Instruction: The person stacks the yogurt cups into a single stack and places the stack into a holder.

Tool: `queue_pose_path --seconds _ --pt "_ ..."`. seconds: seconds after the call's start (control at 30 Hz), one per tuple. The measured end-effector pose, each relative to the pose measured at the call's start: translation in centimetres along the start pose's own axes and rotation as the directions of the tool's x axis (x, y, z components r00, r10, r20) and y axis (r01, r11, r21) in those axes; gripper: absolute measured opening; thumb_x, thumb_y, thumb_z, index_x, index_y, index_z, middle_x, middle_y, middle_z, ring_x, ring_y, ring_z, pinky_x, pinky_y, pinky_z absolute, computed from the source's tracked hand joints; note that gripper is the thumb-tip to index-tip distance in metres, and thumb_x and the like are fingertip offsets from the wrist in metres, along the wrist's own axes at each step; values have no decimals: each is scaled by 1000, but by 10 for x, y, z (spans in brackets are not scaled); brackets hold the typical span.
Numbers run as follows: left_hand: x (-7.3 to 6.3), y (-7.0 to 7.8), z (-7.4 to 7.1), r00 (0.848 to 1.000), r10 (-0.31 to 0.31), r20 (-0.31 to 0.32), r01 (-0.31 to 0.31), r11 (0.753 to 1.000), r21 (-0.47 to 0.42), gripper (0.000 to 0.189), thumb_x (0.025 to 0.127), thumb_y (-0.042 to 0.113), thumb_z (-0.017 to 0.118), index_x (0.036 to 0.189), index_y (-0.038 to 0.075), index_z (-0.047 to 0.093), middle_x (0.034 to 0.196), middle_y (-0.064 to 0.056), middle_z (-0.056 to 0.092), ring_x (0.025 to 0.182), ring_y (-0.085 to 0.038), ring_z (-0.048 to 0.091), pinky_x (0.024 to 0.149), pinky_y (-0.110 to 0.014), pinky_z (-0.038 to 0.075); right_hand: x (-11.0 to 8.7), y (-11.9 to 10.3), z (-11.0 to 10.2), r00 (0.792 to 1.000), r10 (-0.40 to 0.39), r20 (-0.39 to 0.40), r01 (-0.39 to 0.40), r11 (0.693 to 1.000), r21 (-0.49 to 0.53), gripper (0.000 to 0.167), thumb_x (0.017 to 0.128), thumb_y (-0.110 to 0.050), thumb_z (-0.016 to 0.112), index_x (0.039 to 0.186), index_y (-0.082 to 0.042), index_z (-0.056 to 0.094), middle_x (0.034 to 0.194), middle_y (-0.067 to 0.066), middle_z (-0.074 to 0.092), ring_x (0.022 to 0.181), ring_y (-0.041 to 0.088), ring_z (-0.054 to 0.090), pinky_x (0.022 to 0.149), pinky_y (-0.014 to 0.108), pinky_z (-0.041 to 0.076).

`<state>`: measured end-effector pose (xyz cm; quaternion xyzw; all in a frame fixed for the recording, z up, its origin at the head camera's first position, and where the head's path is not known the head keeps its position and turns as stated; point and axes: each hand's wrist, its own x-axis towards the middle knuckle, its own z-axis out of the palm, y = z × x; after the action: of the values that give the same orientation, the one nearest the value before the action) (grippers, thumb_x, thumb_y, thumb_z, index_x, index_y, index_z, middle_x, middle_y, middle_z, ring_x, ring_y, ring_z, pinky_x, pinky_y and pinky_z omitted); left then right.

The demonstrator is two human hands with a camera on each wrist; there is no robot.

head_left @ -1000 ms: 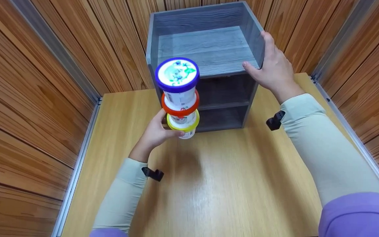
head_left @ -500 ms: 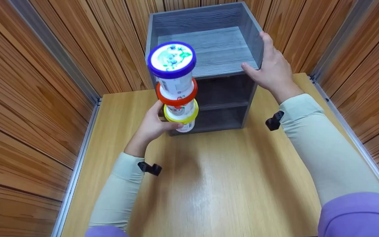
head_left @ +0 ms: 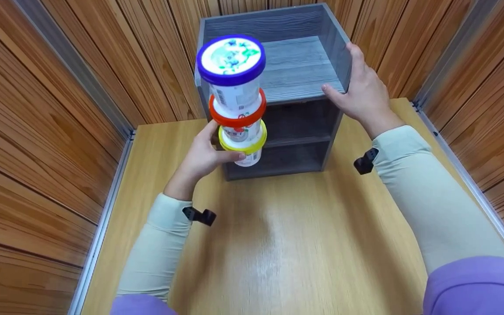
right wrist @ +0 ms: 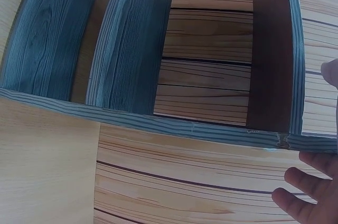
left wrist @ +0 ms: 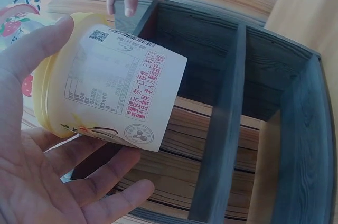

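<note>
My left hand (head_left: 201,153) grips the lowest of three stacked white paper tubs, thumb at the front. That tub has a yellow lid (head_left: 257,145); its printed side (left wrist: 113,81) faces the left wrist view. On it stands a tub with a red lid (head_left: 236,121), and topmost one with a blue lid (head_left: 233,61). The stack is held in the air, overlapping the left front of a grey wooden shelf unit (head_left: 298,65). My right hand (head_left: 363,94) holds the unit's right side panel, thumb on the inner side, fingers outside; in the right wrist view several fingers show below the edge.
Below its open top tray, the unit has two compartments (head_left: 295,118), with a shelf board between them. It stands on a light wood table (head_left: 278,245) against a wood-plank wall (head_left: 160,57). Plank walls with metal rails (head_left: 103,232) bound both sides.
My left hand has raised the stack of tubs upward and toward the shelf unit, the blue lid now overlapping its top tray. My right hand stays on the side panel.
</note>
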<state>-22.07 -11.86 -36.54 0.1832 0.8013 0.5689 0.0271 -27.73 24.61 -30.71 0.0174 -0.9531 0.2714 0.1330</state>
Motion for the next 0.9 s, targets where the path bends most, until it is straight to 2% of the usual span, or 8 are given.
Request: queue_pose_path --seconds 0.37,0.6,0.9 --pt "10 16 2 1000 -2 -5 2 1000 6 76 76 18 89 141 23 50 131 2 60 117 -20 58 98 -43 51 -1 3 0 1000 5 4 -5 1000 0 98 89 -64 60 160 -39 -3 157 18 38 132 41 48 104 63 41" --pt "15 26 3 999 -25 -23 25 999 22 78 75 21 90 141 25 50 130 4 59 116 -20 55 96 -42 52 -1 4 -2 1000 3 1 -3 1000 0 97 89 -64 60 160 -38 -2 156 18 39 131 42 49 103 63 42" --pt "22 37 3 1000 -6 -14 6 1000 -31 77 75 19 89 142 24 50 129 3 60 115 -19 58 95 -40 53 -1 6 -2 1000 15 8 -15 1000 -7 98 89 -64 61 159 -39 -3 157 18 38 132 41 48 104 62 42"
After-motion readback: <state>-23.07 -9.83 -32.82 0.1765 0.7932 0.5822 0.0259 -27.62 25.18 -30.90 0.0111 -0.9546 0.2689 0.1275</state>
